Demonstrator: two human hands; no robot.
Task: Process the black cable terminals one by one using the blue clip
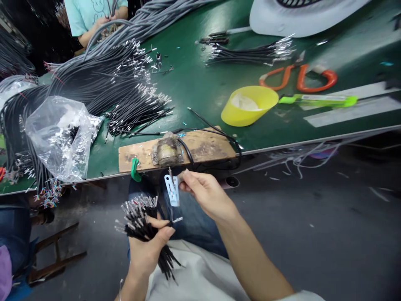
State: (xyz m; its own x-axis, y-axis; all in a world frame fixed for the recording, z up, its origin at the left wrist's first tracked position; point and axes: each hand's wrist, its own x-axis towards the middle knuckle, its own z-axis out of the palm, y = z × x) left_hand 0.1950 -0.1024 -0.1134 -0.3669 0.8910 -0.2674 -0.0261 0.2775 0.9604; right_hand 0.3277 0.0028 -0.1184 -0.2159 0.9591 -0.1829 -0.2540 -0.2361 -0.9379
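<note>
surface: green table [194, 83], wire piles at 10 o'clock
left hand [147, 246]: grips wire bundle [140, 221]
right hand [206, 194]: pinches metal tool [172, 190]
floor [313, 217]: grey

Wooden block [206, 148] sitting on table [194, 83] edge; cable pile [119, 83] and bag [59, 138] lying left of it, bowl [247, 106] right, hands below.

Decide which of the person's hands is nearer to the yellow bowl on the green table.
Right. The right hand is just below the table edge, down-left of the yellow bowl; the left hand, gripping a wire bundle, sits lower and farther left.
</note>
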